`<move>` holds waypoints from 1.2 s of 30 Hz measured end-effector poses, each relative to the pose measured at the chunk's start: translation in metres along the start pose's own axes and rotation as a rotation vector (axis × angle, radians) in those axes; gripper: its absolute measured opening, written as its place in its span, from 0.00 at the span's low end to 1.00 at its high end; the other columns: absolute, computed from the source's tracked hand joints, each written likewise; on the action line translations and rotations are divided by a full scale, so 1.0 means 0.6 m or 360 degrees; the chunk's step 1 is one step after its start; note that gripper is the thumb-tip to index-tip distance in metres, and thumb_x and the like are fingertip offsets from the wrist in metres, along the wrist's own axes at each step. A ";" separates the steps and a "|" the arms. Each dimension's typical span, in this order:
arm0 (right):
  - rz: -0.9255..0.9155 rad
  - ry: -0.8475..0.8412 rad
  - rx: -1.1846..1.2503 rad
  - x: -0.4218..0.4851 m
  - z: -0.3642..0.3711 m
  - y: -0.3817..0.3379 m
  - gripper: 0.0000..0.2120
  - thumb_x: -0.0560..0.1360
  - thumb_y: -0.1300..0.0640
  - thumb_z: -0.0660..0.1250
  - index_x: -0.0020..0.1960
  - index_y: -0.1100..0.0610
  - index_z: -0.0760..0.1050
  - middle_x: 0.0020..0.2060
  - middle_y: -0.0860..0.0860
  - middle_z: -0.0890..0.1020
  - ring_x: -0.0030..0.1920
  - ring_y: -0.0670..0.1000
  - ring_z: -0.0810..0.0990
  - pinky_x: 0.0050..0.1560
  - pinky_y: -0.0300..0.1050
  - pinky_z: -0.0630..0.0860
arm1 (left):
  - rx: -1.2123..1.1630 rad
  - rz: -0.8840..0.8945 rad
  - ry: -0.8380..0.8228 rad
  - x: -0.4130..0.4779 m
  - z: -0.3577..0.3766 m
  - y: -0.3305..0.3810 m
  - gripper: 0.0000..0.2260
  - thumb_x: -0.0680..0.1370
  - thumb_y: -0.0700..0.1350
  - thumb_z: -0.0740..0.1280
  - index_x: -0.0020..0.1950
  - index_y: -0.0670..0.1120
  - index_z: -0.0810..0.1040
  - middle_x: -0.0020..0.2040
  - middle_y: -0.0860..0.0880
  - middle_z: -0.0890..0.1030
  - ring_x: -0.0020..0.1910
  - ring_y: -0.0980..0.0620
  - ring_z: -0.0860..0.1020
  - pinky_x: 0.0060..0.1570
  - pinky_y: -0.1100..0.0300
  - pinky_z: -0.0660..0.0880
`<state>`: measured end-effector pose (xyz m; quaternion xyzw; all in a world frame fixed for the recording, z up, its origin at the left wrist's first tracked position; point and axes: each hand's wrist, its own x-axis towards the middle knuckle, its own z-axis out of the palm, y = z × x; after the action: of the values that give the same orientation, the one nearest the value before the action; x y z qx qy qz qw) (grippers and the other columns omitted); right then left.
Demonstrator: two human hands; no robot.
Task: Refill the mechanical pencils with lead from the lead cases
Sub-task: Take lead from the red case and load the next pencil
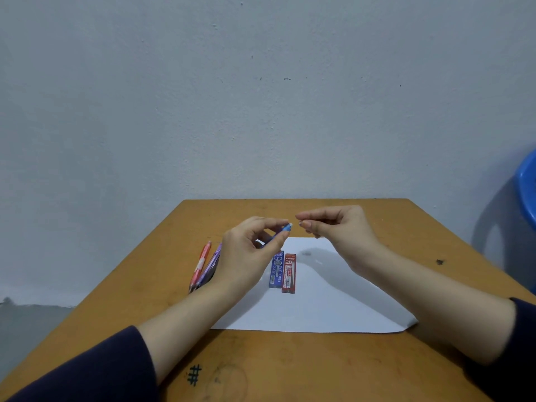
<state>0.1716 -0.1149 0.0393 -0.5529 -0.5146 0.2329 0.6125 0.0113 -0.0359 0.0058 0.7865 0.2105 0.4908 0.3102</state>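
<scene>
Wooden counter (290,367) fills lower frame, bearing white paper (319,309). Left hand (249,256) grip clamped on blue pencil (286,227), centre frame; right hand (339,227) grip pinched together, contents indiscernible. Blue lead case (277,271), red lead case (289,274) on paper; pink pencil (200,265), purple pencil (211,264) left.

Blue pencil (285,228) tilted in midair; pink pencil (202,264) and purple pencil (211,266) lie together; blue lead case (277,270) flat beside red lead case (289,274).
</scene>
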 end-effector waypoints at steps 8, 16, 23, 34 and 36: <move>0.0025 -0.0060 0.0095 -0.006 0.004 -0.006 0.11 0.70 0.70 0.70 0.42 0.55 0.83 0.30 0.47 0.82 0.30 0.41 0.75 0.37 0.33 0.73 | 0.0024 0.0094 -0.0031 -0.002 0.003 0.001 0.08 0.74 0.42 0.72 0.52 0.50 0.83 0.46 0.56 0.82 0.39 0.55 0.81 0.35 0.65 0.75; 0.0055 -0.0089 0.0087 -0.006 0.005 -0.004 0.11 0.70 0.69 0.70 0.41 0.54 0.83 0.30 0.47 0.82 0.31 0.42 0.74 0.38 0.34 0.73 | 0.0058 0.0099 -0.0042 -0.002 0.001 0.006 0.08 0.73 0.42 0.72 0.50 0.52 0.82 0.46 0.57 0.82 0.40 0.57 0.80 0.35 0.66 0.76; 0.0066 -0.0085 0.0036 -0.008 0.006 0.000 0.13 0.70 0.69 0.71 0.39 0.50 0.84 0.31 0.49 0.83 0.32 0.44 0.74 0.38 0.35 0.73 | 0.0180 0.0132 -0.0010 -0.002 0.001 0.003 0.07 0.71 0.42 0.75 0.47 0.51 0.83 0.44 0.56 0.82 0.40 0.60 0.77 0.34 0.72 0.71; 0.0087 -0.0091 -0.0001 -0.010 0.006 -0.001 0.09 0.69 0.68 0.73 0.40 0.55 0.84 0.34 0.53 0.84 0.33 0.46 0.75 0.38 0.35 0.74 | 0.0198 0.0260 0.0035 0.001 -0.003 0.000 0.07 0.70 0.40 0.75 0.47 0.46 0.84 0.44 0.52 0.82 0.39 0.56 0.78 0.35 0.72 0.70; 0.0065 -0.0109 -0.0087 -0.007 0.003 0.000 0.10 0.69 0.68 0.73 0.40 0.54 0.84 0.35 0.53 0.85 0.36 0.46 0.77 0.40 0.37 0.75 | 0.0247 0.0305 0.0037 0.001 -0.004 -0.002 0.07 0.70 0.40 0.76 0.47 0.46 0.84 0.44 0.52 0.82 0.39 0.57 0.78 0.35 0.73 0.69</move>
<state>0.1683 -0.1177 0.0372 -0.5715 -0.5301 0.2502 0.5743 0.0096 -0.0344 0.0061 0.8190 0.1752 0.5095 0.1975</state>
